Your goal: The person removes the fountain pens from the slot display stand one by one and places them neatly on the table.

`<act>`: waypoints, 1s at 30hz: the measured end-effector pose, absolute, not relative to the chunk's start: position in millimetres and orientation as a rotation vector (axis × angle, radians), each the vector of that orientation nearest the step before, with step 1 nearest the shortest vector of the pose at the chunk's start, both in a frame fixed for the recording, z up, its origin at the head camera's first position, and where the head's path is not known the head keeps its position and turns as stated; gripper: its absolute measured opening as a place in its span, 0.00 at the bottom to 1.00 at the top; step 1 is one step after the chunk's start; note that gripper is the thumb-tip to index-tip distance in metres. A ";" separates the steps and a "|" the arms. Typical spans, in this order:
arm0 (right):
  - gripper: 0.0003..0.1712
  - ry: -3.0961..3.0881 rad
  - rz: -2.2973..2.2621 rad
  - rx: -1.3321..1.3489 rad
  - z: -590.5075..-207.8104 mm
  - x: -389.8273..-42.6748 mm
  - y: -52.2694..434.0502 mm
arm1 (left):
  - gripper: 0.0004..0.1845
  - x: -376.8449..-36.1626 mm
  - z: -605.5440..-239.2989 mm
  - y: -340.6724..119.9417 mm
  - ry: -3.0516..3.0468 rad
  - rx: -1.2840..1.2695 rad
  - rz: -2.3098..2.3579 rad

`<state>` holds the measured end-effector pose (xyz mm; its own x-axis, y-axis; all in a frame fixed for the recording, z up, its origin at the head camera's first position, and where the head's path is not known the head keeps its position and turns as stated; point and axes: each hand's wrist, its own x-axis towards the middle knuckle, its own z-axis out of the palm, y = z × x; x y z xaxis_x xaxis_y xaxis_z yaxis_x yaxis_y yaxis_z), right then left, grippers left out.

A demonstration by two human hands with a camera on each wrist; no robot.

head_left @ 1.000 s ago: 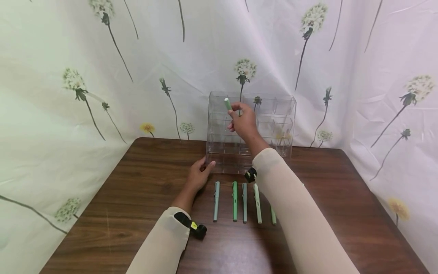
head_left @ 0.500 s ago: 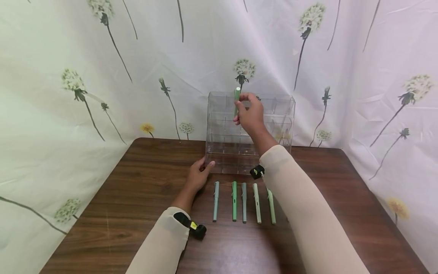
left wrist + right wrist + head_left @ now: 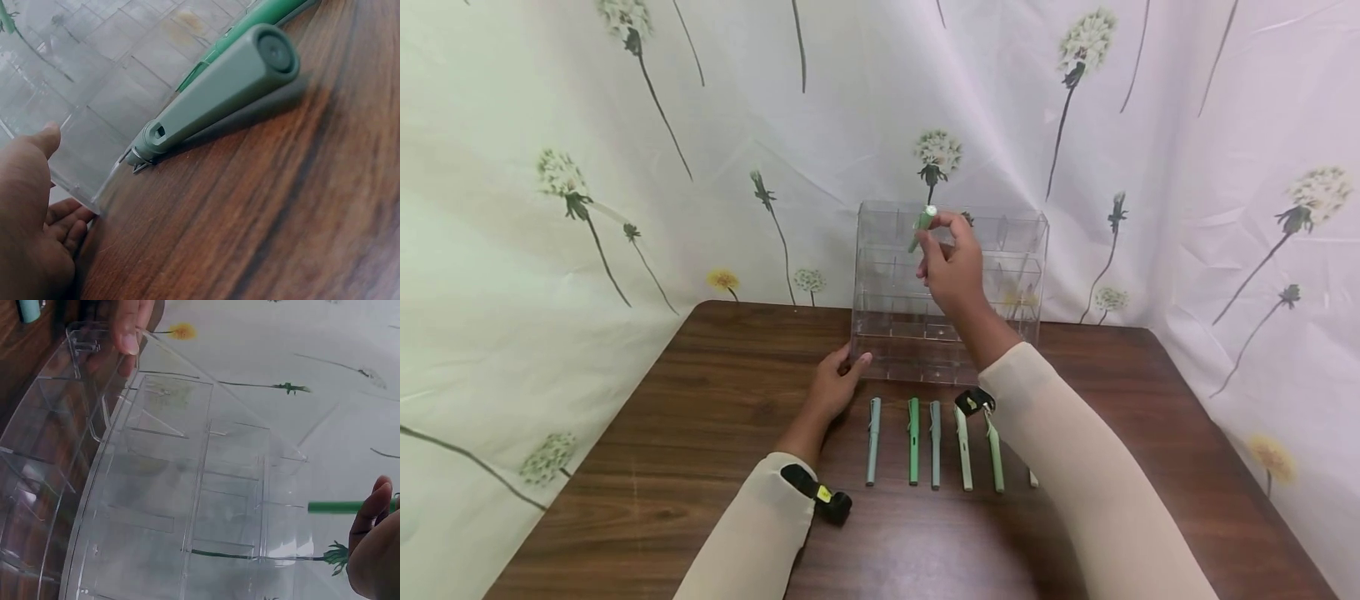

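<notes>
My right hand [image 3: 953, 262] pinches a green pen [image 3: 922, 227] between thumb and fingers, in front of the upper tiers of a clear tiered organizer [image 3: 872, 250]. The pen tilts, its pale end up toward the head camera. In the right wrist view the pen [image 3: 337, 507] points at the organizer's top tier, a gap away from it. My left hand [image 3: 837, 383] holds the organizer's lower left corner; in the left wrist view the thumb lies along one side of the clear wall and the fingers [image 3: 69, 219] go behind it.
In front of the organizer lies a row of pens: blue-grey [image 3: 873, 446], bright green [image 3: 913, 446], grey [image 3: 936, 450], pale green [image 3: 964, 450] and light green [image 3: 995, 454]. My right sleeve partly covers another pen's end [image 3: 1033, 481]. Behind the brown table [image 3: 737, 400] hangs a flower-printed cloth [image 3: 820, 150].
My right hand has moved to the right along the organizer with the pen, rising and then lowering slightly, and the pen's tilt has changed. The left hand has stayed at the corner.
</notes>
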<state>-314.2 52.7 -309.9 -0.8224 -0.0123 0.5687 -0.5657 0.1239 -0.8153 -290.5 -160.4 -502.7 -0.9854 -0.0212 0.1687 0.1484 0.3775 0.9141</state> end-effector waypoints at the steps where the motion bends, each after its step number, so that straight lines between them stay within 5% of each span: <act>1: 0.14 -1.982 1.739 0.559 -311.1 -311.5 54.6 | 0.32 -290.5 -502.4 -159.9 -2.479 -0.114 -1.670; 30: 0.15 -2.076 1.903 0.511 -352.7 -246.9 129.1 | 0.33 -291.2 -505.4 -160.2 -2.462 -0.147 -1.680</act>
<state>-246.9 129.1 -352.7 -0.8988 -0.0706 0.4327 -0.4372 0.0708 -0.8966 -291.2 -160.2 -505.4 -0.9828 -0.0073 0.1847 0.1693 0.3651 0.9154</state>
